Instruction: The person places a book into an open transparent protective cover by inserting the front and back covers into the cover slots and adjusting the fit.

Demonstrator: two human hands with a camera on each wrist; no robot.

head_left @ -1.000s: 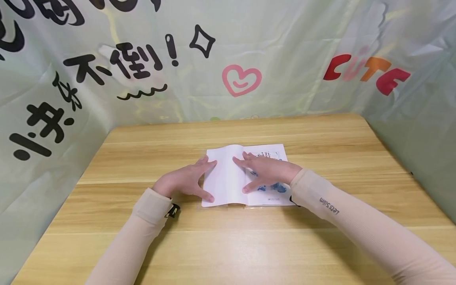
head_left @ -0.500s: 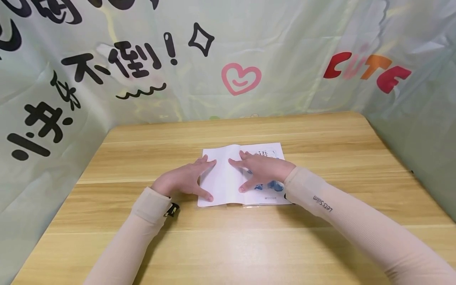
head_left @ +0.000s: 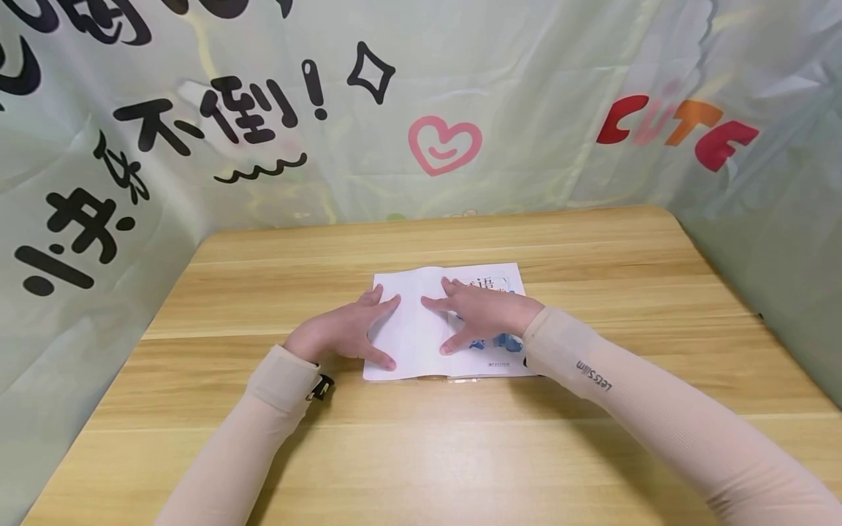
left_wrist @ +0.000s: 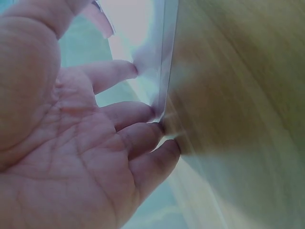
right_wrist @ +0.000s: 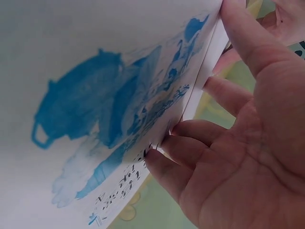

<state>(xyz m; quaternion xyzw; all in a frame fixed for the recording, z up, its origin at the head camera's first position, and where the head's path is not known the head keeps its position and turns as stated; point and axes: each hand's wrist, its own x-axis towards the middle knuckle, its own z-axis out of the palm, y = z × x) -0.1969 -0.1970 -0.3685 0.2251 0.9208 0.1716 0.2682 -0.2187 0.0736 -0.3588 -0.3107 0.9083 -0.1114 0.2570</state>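
A book [head_left: 496,358] with blue pictures and dark characters on its white front lies on the wooden table. From its left side spreads a blank white sheet [head_left: 397,336], slightly raised near the fold. My left hand [head_left: 345,329] rests on the sheet's left side, thumb and fingers spread. In the left wrist view its fingertips [left_wrist: 138,69] touch the sheet beside a clear edge strip [left_wrist: 169,47]. Across the fold lies my right hand [head_left: 490,310], fingertips and thumb spread on the white sheet, palm over the front. The right wrist view shows a blue printed shape [right_wrist: 78,98] beneath it.
The wooden table [head_left: 454,453] reaches back to a pale cloth [head_left: 526,175] with printed characters, a pink heart and the word CUTE. This cloth also hangs along both sides. A dark strap [head_left: 320,387] sits at my left wrist, by the sleeve cuff.
The book and sheet have shifted slightly left together with my right hand, mostly in the first half second. My left hand has barely moved.
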